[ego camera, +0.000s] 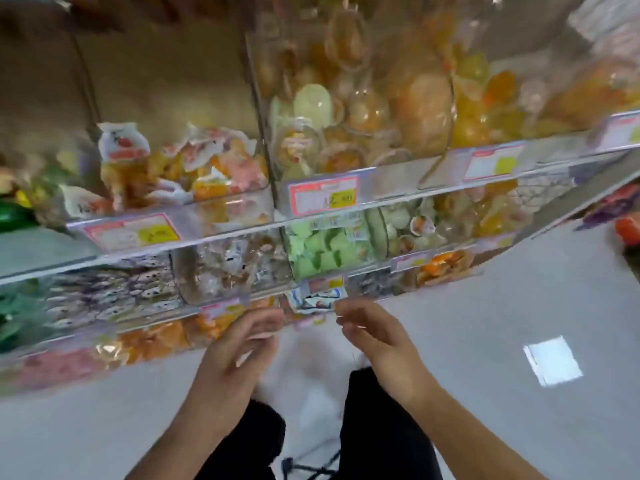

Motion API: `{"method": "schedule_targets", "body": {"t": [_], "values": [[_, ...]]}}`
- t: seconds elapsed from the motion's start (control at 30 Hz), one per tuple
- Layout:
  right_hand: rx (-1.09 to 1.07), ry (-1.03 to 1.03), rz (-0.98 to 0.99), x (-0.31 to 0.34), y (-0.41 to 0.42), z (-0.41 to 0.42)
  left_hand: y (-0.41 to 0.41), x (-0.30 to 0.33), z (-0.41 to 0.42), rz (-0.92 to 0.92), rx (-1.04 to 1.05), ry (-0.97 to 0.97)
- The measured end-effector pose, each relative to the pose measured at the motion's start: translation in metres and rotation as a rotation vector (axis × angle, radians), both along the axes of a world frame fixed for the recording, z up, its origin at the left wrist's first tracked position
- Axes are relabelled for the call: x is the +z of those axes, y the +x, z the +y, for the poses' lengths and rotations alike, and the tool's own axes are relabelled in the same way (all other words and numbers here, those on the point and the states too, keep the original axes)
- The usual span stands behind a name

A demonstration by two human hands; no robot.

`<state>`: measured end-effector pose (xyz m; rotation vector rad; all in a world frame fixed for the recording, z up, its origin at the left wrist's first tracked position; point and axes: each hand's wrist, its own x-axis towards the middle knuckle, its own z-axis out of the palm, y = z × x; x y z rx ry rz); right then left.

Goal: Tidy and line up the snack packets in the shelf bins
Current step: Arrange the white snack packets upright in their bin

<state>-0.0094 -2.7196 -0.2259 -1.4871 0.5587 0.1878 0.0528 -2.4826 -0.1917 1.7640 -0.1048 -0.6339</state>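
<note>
Clear shelf bins [242, 209] in stepped tiers hold snack packets, all blurred by motion. A bin of green packets [322, 251] sits in the middle tier, just above my hands. A white and blue packet [317, 299] shows in the low bin between my fingertips. My left hand [239, 344] hovers in front of the lowest bin of orange packets [162, 337], fingers spread and holding nothing. My right hand [370, 327] is a little to the right, fingers loosely curled near the white and blue packet; I cannot tell if it touches it.
Price labels [323, 195] line the bin fronts. The upper right bins hold orange and yellow wrapped snacks [422, 105]. A pale glossy floor [519, 358] lies below, with my dark trouser legs [381, 427] under my arms. Red and purple packs [623, 216] sit at the far right.
</note>
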Motion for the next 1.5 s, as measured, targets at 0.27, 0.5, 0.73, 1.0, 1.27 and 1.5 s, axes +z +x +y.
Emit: {"method": "schedule_targets", "body": {"t": [0.27, 0.5, 0.73, 1.0, 1.27, 1.5], "values": [[0.156, -0.07, -0.085, -0.19, 0.034, 0.039, -0.017, -0.198, 0.046, -0.095, 0.176, 0.068], [0.289, -0.174, -0.38, -0.321, 0.071, 0.044, 0.003, -0.359, 0.06, -0.377, 0.265, 0.022], [0.342, -0.37, -0.493, -0.33, 0.04, 0.026, -0.033, -0.352, 0.04, -0.603, 0.279, 0.025], [0.381, -0.825, -0.505, -0.316, 0.007, -0.006, -0.076, -0.35, 0.009, -0.688, 0.129, 0.347], [0.685, -1.245, -0.308, -0.342, 0.106, -0.03, 0.023, -0.371, -0.013, -0.732, -0.047, 0.651], [0.847, -1.279, -0.181, -0.356, 0.139, -0.022, 0.058, -0.409, -0.003, -0.785, -0.123, 0.711]]}}
